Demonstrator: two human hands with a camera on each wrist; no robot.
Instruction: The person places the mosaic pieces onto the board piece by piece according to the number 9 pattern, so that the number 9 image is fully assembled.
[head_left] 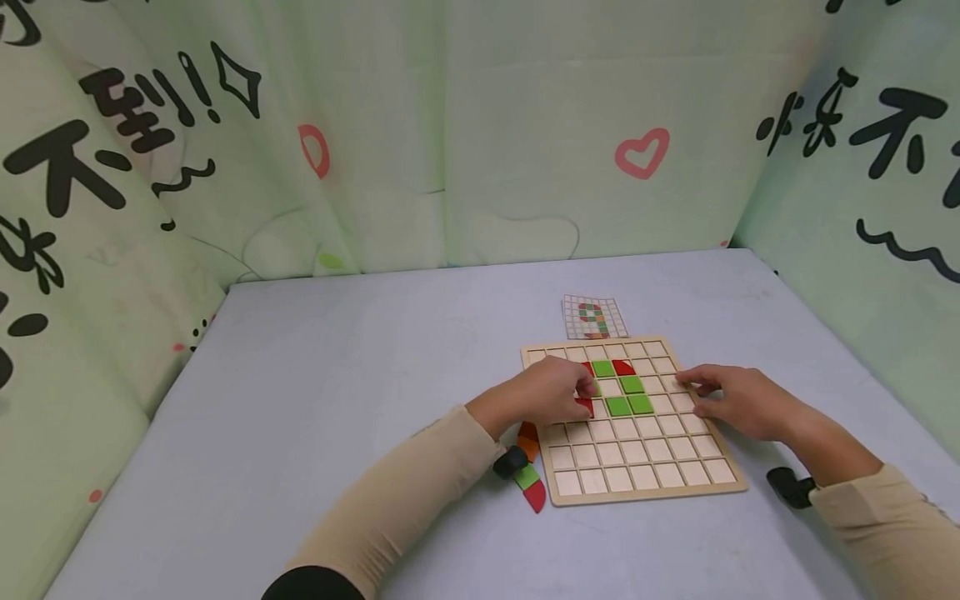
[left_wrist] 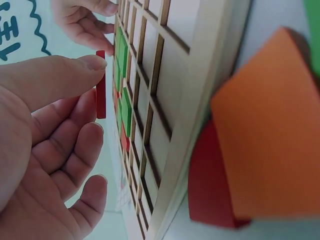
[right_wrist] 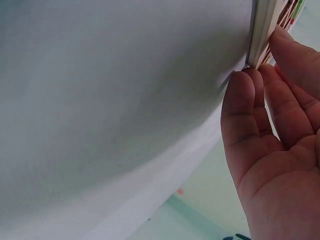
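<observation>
My left hand (head_left: 551, 390) is over the left side of a wooden grid board (head_left: 645, 498). Between thumb and fingertips it pinches a red tile (left_wrist: 101, 95), seen edge-on in the left wrist view and raised off the cells. Green tiles (head_left: 618, 407) and a red curved-edged tile (head_left: 623, 367) sit in cells of the upper part; my left fingers partly cover others. At the board's right edge, my right hand (head_left: 742, 400) grips the frame, thumb on top and fingers against the side, as the right wrist view shows.
Beside the board's left edge lie loose tiles: an orange tile (left_wrist: 270, 135), a green one (head_left: 527, 477) and red curved ones (head_left: 535, 497). A pattern card (head_left: 570, 318) with a coloured figure lies behind the board. Printed curtains (head_left: 487, 150) surround the white table (head_left: 360, 367).
</observation>
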